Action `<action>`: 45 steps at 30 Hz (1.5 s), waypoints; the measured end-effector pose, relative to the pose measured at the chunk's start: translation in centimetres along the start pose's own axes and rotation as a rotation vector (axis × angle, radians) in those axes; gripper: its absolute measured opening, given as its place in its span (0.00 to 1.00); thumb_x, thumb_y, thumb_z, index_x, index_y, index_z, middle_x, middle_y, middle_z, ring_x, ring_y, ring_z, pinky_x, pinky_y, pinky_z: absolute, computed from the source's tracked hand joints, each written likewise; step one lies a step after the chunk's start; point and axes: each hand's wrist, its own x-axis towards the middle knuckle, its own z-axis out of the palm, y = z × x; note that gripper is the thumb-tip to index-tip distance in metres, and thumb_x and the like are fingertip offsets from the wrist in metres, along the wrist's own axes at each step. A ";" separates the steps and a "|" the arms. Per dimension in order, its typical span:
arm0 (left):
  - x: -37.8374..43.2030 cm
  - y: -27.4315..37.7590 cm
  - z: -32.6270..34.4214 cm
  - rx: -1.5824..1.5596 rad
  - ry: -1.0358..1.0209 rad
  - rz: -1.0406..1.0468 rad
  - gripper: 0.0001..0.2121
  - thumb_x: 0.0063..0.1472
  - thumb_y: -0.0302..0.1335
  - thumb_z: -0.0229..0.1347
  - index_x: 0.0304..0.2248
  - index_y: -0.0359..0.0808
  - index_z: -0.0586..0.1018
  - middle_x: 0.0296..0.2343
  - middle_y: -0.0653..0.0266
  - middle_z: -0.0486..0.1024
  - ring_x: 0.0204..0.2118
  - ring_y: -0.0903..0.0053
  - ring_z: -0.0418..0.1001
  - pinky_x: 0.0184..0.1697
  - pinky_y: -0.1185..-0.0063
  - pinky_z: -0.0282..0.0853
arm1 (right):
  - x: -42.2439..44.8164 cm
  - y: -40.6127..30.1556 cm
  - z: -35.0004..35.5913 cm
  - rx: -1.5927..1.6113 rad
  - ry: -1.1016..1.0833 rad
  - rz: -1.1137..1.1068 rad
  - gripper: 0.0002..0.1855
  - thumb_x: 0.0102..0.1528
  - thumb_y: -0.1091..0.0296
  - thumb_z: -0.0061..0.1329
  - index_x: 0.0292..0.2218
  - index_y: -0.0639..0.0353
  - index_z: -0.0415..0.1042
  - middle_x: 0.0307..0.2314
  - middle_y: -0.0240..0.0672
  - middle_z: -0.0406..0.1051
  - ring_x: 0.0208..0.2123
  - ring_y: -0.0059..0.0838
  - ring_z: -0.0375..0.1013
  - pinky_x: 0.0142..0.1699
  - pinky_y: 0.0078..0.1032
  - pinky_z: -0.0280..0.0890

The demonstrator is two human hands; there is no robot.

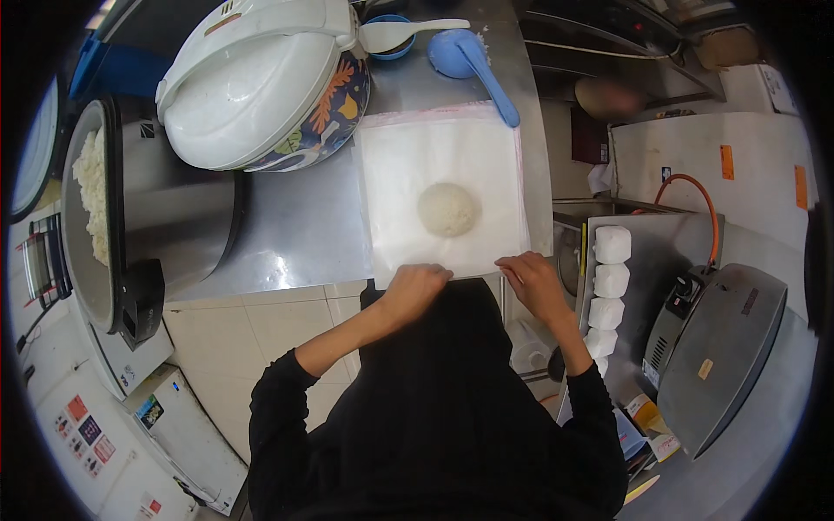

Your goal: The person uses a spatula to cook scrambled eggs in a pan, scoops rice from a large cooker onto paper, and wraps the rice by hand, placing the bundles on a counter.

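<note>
A pale domed portion of rice [449, 210] rests at the middle of a stack of white paper sheets [417, 150]. It looks hazy, as if veiled by a sheet, though I cannot tell for certain. My left hand [417, 290] has its fingers curled at the paper's near edge. To the right, my right hand [534, 280] pinches that edge close to the corner. Both hands are nearer to me than the rice. A blue rice scoop [451, 55] lies beyond the paper, its handle reaching over the paper's far right corner.
A white-lidded patterned rice cooker [254, 98] and an open pot of rice [176, 195] occupy the steel table [300, 228] to the left. A white rice paddle [417, 29] spans a blue bowl [391, 53]. Several white wrapped packets [612, 244] line the right counter beside a grey-lidded appliance [723, 358].
</note>
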 end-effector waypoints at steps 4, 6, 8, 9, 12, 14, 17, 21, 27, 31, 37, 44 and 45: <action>0.6 0.0 -1.2 -0.037 0.104 -0.039 0.08 0.48 0.21 0.49 0.30 0.35 0.76 0.26 0.61 0.75 0.26 0.66 0.73 0.28 0.74 0.68 | 0.3 -0.3 -0.9 0.091 0.031 0.095 0.09 0.44 0.76 0.49 0.31 0.57 0.71 0.22 0.34 0.70 0.28 0.34 0.68 0.34 0.29 0.62; 0.8 0.2 -1.8 -0.080 0.165 -0.087 0.05 0.49 0.25 0.52 0.28 0.37 0.77 0.23 0.65 0.75 0.23 0.68 0.73 0.25 0.74 0.67 | 0.6 -0.4 -1.3 0.123 0.064 0.090 0.09 0.44 0.76 0.50 0.31 0.57 0.71 0.22 0.34 0.70 0.27 0.34 0.68 0.34 0.28 0.62; 1.0 0.5 -2.2 -0.080 0.173 -0.096 0.05 0.49 0.27 0.53 0.27 0.37 0.77 0.23 0.66 0.75 0.22 0.69 0.73 0.25 0.75 0.67 | 0.9 -0.8 -1.8 0.139 0.068 0.061 0.11 0.42 0.75 0.51 0.32 0.56 0.71 0.22 0.32 0.70 0.27 0.33 0.68 0.34 0.28 0.62; 1.1 0.6 -2.4 -0.084 0.179 -0.104 0.05 0.49 0.30 0.55 0.25 0.38 0.77 0.22 0.66 0.75 0.21 0.70 0.73 0.24 0.76 0.66 | 0.9 -0.7 -1.7 0.138 0.069 0.059 0.11 0.42 0.75 0.51 0.32 0.56 0.71 0.22 0.32 0.70 0.27 0.33 0.68 0.34 0.28 0.62; 1.3 0.6 -2.8 -0.232 0.204 -0.116 0.06 0.49 0.31 0.54 0.24 0.38 0.77 0.21 0.64 0.73 0.22 0.65 0.71 0.25 0.73 0.65 | 0.7 -0.1 -1.7 0.109 0.077 0.055 0.12 0.42 0.75 0.52 0.32 0.56 0.71 0.22 0.31 0.71 0.27 0.32 0.68 0.34 0.27 0.62; 1.5 0.7 -3.0 -0.224 0.241 -0.134 0.06 0.48 0.31 0.54 0.23 0.38 0.77 0.21 0.64 0.72 0.22 0.65 0.71 0.24 0.74 0.65 | 1.0 -0.1 -2.0 0.165 0.029 0.141 0.12 0.41 0.75 0.53 0.31 0.56 0.71 0.22 0.31 0.71 0.27 0.31 0.68 0.35 0.27 0.62; 1.6 0.9 -3.2 -0.139 0.344 -0.142 0.07 0.48 0.33 0.54 0.23 0.39 0.76 0.19 0.66 0.72 0.22 0.69 0.71 0.24 0.76 0.64 | 1.8 -0.4 -2.8 0.187 0.110 0.087 0.14 0.40 0.75 0.54 0.32 0.57 0.70 0.21 0.32 0.70 0.27 0.31 0.68 0.36 0.27 0.62; 3.1 -0.5 -3.6 0.276 0.627 0.122 0.08 0.50 0.35 0.55 0.23 0.41 0.73 0.18 0.71 0.71 0.18 0.76 0.70 0.21 0.80 0.64 | 2.4 2.3 -1.3 0.269 0.166 0.126 0.15 0.41 0.76 0.54 0.34 0.58 0.69 0.21 0.30 0.71 0.26 0.25 0.69 0.35 0.23 0.62; 7.2 -6.1 -4.4 0.499 0.496 0.149 0.16 0.53 0.45 0.49 0.22 0.40 0.67 0.12 0.70 0.67 0.11 0.76 0.67 0.15 0.81 0.60 | 5.9 6.9 1.3 0.995 0.299 0.504 0.17 0.44 0.81 0.52 0.38 0.63 0.64 0.22 0.30 0.70 0.27 0.14 0.67 0.34 0.14 0.61; 7.5 -6.5 -4.6 0.261 0.349 -0.225 0.26 0.44 0.55 0.51 0.24 0.36 0.67 0.12 0.65 0.69 0.13 0.68 0.68 0.16 0.74 0.62 | 7.3 7.0 0.9 0.922 0.236 0.633 0.20 0.42 0.75 0.56 0.37 0.60 0.64 0.18 0.27 0.69 0.24 0.15 0.66 0.32 0.13 0.59; 7.8 -6.6 -6.1 -0.184 0.342 -0.351 0.28 0.40 0.52 0.58 0.31 0.34 0.70 0.20 0.59 0.71 0.24 0.67 0.71 0.28 0.72 0.66 | 14.1 6.6 0.1 0.271 0.596 0.265 0.21 0.42 0.70 0.55 0.38 0.60 0.63 0.26 0.35 0.69 0.27 0.30 0.69 0.34 0.24 0.63; 12.7 -9.9 -6.6 0.140 0.682 -0.009 0.13 0.48 0.26 0.54 0.36 0.36 0.73 0.36 0.63 0.66 0.40 0.66 0.62 0.44 0.68 0.58 | 20.4 7.9 -1.6 0.066 0.434 0.341 0.17 0.43 0.72 0.51 0.37 0.57 0.65 0.36 0.40 0.64 0.39 0.41 0.66 0.40 0.32 0.62; 13.1 -10.3 -6.9 0.140 0.684 -0.009 0.13 0.48 0.26 0.54 0.36 0.36 0.73 0.36 0.63 0.66 0.40 0.66 0.62 0.44 0.68 0.58 | 20.5 8.2 -1.7 0.065 0.435 0.339 0.17 0.43 0.72 0.51 0.37 0.57 0.65 0.36 0.40 0.64 0.39 0.41 0.66 0.40 0.32 0.62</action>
